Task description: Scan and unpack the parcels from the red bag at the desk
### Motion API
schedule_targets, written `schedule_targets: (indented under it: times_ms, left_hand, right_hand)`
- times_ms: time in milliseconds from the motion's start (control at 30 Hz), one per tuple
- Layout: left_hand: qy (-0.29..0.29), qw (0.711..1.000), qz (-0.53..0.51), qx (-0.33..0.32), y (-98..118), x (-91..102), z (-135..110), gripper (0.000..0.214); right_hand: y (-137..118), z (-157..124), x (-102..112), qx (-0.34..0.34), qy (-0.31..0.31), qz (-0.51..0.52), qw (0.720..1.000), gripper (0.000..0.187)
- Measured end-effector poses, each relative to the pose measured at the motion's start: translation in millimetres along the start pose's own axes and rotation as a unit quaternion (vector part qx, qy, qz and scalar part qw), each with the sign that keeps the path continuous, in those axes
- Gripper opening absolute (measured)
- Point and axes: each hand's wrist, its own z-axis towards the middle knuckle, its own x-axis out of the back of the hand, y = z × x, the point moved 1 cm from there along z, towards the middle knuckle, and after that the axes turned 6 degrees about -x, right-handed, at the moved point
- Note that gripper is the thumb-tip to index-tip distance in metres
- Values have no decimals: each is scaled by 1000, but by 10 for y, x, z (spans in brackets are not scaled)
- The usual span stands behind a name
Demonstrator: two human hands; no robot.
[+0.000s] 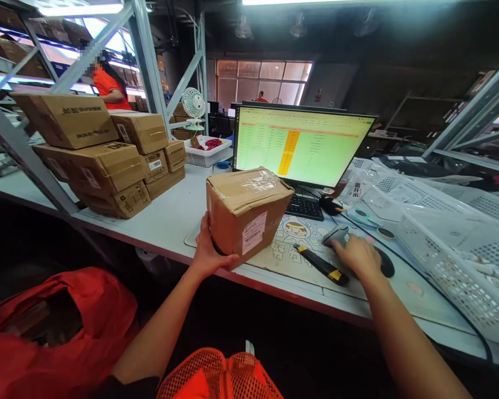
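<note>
A taped cardboard parcel (246,213) with a white label stands on the desk mat (291,260) in front of the monitor. My left hand (208,252) cups its near left corner from below, fingers wrapped against the box. My right hand (355,255) lies over a grey handheld scanner (335,235) to the right of the parcel, fingers curled round it. A yellow and black utility knife (321,266) lies on the mat between the two hands.
A monitor (301,147) with a green spreadsheet and a keyboard (303,208) stand behind the parcel. Stacked cartons (103,160) fill the left of the table. White mesh baskets (461,238) sit right. A red bag (54,327) lies below left. A person in orange stands far left.
</note>
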Motion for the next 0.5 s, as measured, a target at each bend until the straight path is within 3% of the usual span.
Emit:
schedule_targets:
  times_ms: [67, 100, 267, 500]
  left_hand:
    - [-2, 1000, 2, 4, 1, 11, 0, 160]
    - [-2, 1000, 3, 5, 4, 16, 0, 161]
    - [-7, 1000, 5, 6, 25, 29, -4, 159]
    - [-1, 1000, 2, 6, 26, 25, 5, 162]
  right_hand:
    - [-207, 131, 113, 40, 55, 34, 997, 57]
    - [-336, 227, 140, 65, 53, 47, 995, 56]
    - [-926, 760, -19, 115, -58, 51, 990, 46]
    - [-1166, 1033, -226, 104, -93, 34, 990, 41]
